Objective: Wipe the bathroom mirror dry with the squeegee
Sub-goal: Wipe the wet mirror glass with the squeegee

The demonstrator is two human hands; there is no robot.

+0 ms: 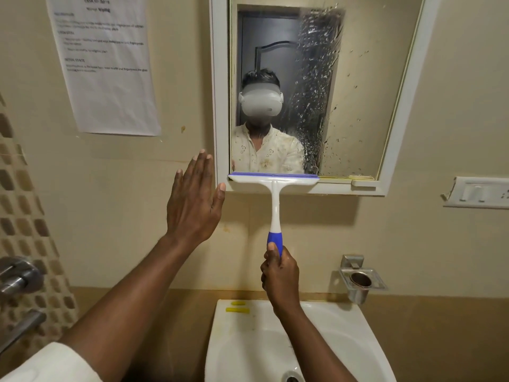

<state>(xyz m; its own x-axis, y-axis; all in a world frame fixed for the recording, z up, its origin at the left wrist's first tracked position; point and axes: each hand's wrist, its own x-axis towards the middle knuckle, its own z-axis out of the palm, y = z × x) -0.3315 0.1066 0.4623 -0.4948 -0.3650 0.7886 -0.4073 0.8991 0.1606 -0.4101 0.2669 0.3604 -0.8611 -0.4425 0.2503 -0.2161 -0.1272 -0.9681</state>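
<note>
While the right hand [280, 274] grasps the blue grip of the squeegee [274, 199], its blade lies level along the bottom edge of the mirror [264, 51], at 6 o'clock of the glass, on the left half. Left hand [194, 201] is released, fingers straight, raised beside the mirror frame [220, 111] at about 8 o'clock of it; contact with the wall cannot be told.

Glass above the blade reads clean. Droplets [316, 78] cover a band from 12 to 5 o'clock, thinner specks toward 3 o'clock.

Judgement: one stroke is at its end; the right half is not yet done. Next pass should start at the top at 12 o'clock, overlap the dry strip slightly, keep the blade flat and pressure even, and run off onto the lower frame.

Room: the frame bounds all sides. A switch plate [479, 192] sits at 3 o'clock, a cup holder [360, 282] at 4 o'clock, the sink [248, 340] below. Handle has free swing between them.
</note>
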